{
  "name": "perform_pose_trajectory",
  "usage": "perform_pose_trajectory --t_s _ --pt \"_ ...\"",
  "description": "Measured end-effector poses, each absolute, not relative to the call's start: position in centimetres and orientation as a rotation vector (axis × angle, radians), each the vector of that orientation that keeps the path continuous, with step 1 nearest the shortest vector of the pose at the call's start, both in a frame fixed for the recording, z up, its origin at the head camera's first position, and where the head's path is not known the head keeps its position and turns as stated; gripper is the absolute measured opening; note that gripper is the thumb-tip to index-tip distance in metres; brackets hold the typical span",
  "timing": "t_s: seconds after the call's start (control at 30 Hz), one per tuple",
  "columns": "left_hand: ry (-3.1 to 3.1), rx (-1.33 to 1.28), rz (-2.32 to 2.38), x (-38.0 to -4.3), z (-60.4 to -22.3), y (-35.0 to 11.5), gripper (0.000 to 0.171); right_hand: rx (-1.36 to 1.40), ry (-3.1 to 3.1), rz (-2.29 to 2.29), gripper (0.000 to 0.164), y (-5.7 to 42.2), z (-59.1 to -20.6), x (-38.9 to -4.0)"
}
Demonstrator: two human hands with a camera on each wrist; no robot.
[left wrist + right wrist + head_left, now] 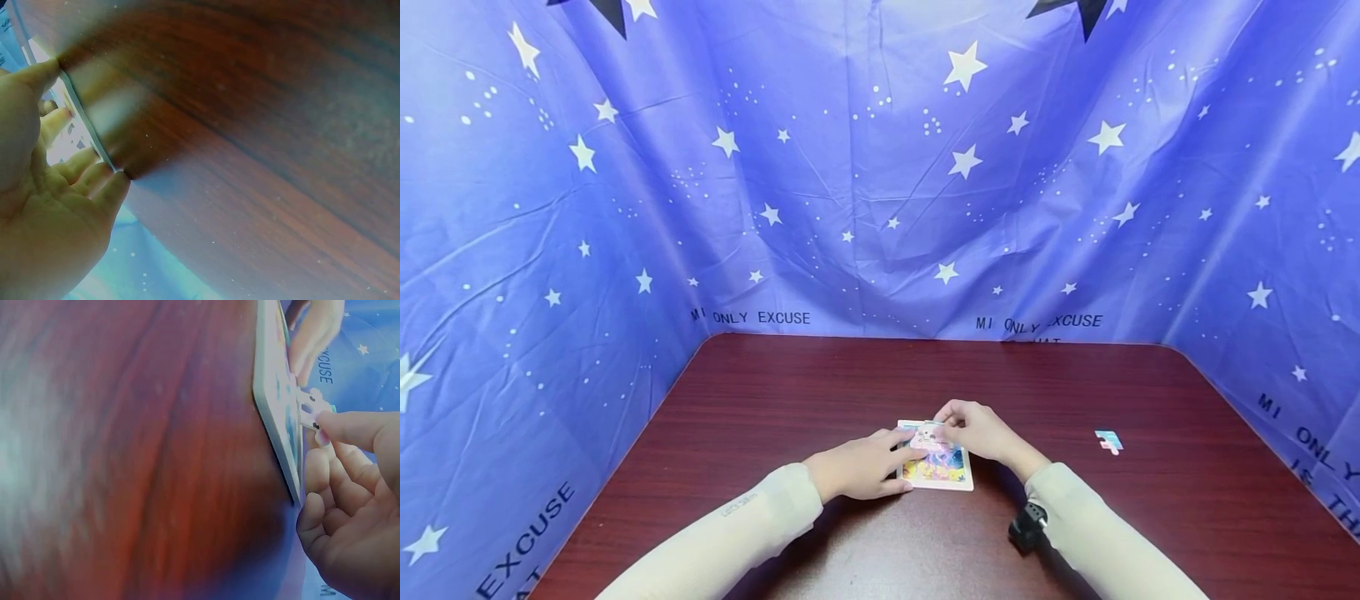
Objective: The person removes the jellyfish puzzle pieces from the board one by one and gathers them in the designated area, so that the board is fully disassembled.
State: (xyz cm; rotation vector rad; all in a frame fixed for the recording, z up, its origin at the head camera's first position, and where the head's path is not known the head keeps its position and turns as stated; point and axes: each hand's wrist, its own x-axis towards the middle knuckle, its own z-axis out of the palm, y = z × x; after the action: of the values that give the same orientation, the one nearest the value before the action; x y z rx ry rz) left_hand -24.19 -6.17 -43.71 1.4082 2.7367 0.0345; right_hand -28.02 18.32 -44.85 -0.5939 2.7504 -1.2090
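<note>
We see a flat, thin puzzle (951, 467) lying face up on the table (805, 383), white-bordered, its picture showing a pale pink figure over blue and purple, with yellow along the near edge. At its far part we have a piece (309, 407), whitish with dark marks, pinched in the right hand (983, 432) and angled up from the surface; we cannot tell how far it is seated. Well apart to the right, we find a loose piece (1107, 441) lying flat, light blue, white and pink, with a knob on its near side.
</note>
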Motion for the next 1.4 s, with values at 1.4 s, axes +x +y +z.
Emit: perform_pose_trajectory --t_s 1.4 --pt "2.759 1.370 0.024 -24.1 -44.0 -6.2 0.054 -0.540 2.793 -0.984 0.005 37.6 -42.5 -26.2"
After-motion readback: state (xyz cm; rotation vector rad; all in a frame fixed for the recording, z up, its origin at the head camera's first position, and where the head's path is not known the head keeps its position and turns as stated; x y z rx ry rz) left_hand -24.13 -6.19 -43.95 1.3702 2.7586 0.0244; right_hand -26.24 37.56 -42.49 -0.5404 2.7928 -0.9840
